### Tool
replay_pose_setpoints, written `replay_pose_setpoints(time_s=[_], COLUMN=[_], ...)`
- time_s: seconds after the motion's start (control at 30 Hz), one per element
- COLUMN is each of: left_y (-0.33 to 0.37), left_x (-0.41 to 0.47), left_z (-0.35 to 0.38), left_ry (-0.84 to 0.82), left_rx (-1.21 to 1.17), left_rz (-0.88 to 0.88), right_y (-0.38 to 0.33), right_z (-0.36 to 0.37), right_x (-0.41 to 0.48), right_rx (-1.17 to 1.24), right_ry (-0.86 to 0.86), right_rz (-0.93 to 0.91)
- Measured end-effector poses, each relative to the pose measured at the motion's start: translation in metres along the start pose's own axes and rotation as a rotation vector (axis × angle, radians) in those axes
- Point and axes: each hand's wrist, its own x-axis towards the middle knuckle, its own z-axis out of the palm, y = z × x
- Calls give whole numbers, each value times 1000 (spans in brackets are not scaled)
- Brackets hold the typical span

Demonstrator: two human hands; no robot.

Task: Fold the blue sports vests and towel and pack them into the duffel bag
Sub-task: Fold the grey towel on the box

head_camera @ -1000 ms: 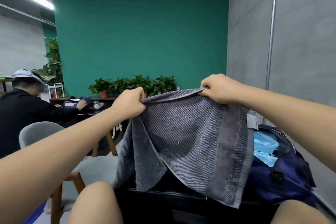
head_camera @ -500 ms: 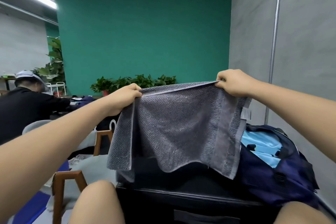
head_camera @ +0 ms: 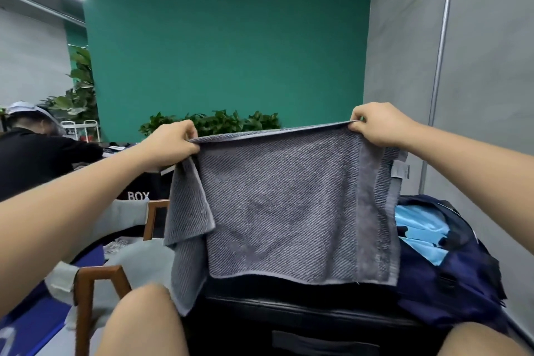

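**Grey towel held up between two hands, bag waiting at the right**

Head view: the left grip [head_camera: 170,143] and the right grip [head_camera: 378,123], both bare hands, are each clamped on the top hem of the towel [head_camera: 289,205], fingers curled over the edge. The towel hangs stretched between them, in the air above the black counter [head_camera: 289,318]. Its lower edge hangs near the counter top; whether it touches cannot be told. At the left side a second layer of the cloth droops lower than the rest. A small label [head_camera: 400,170] sticks out at the towel's right edge.

The towel blocks the middle of the counter and the left end of the duffel bag [head_camera: 450,277], which sits on the counter at the right, navy and open. Light blue vest fabric [head_camera: 419,228] lies inside it, beside the towel's right edge.

Behind the towel's top hem, a row of potted plants [head_camera: 211,121] stands against the green wall [head_camera: 225,37]. A metal pole [head_camera: 442,37] runs down the grey wall [head_camera: 485,81] at the right. At the left a person in black [head_camera: 29,159] sits bent over, with wooden chairs [head_camera: 95,277] nearer the camera.

Count: one towel, one duffel bag, two grips, two bare knees at the bottom edge, two wooden chair frames, one other person. How many vests are in the bag cannot be told.
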Motion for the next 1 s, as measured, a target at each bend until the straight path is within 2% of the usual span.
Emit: replay_pose_setpoints(time_s=[0.23,0.4,0.47,0.6,0.67,0.73,0.87,1.0], left_y=[-41,-69,-77,-81,-77,-67,-41,-9], left_x=[23,56,74,110,118,115,89,62], left_z=[36,54,56,51,54,67,117,168], left_ry=[20,48,99,210,230,195,-63,-269], left_rx=[-14,-27,-54,-149,-214,-262,-266,-242], left_rz=[-113,-178,-197,-190,-177,-167,-91,-68], right_y=[2,-8,-15,-18,-10,5,33,26], right_z=[78,134,147,164,179,209,278,319], right_x=[51,116,146,197,204,196,151,106], right_rx=[15,63,120,221,239,198,-2,-3], right_ry=[-139,-173,-114,189,244,180,-183,-454], right_rz=[36,81,114,202,241,292,401,335])
